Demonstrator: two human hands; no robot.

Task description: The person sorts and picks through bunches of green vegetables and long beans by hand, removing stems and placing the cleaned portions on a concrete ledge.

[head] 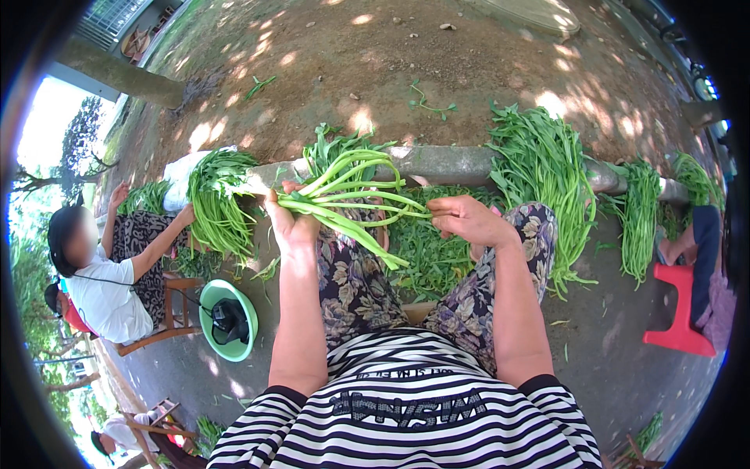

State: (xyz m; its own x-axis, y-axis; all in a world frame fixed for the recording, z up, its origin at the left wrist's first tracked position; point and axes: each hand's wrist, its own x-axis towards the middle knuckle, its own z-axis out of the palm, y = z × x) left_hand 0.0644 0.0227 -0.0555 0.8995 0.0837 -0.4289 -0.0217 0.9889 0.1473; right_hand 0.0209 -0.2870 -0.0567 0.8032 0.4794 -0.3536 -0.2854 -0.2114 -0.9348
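Note:
My left hand (293, 220) grips a bunch of long green vegetable stems (345, 202), whose bare ends fan out to the right. The fingers of my right hand (469, 220) are pinched at the tip of one bent stem; whether they hold it firmly is hard to tell. Leafy tops (345, 149) show just behind the bunch, at the concrete kerb. Below my hands, between my knees, lies a heap of loose green leaves (433, 252). A large pile of leafy stems (548, 182) drapes over the kerb to the right of my right hand.
The concrete kerb (451, 163) runs across in front of me. On the left, a seated person (111, 293) handles another bundle of stems (220, 205). A green basin (251, 311) holding a black bag stands nearby. Far right are more stems (638, 220) and a red stool (674, 311).

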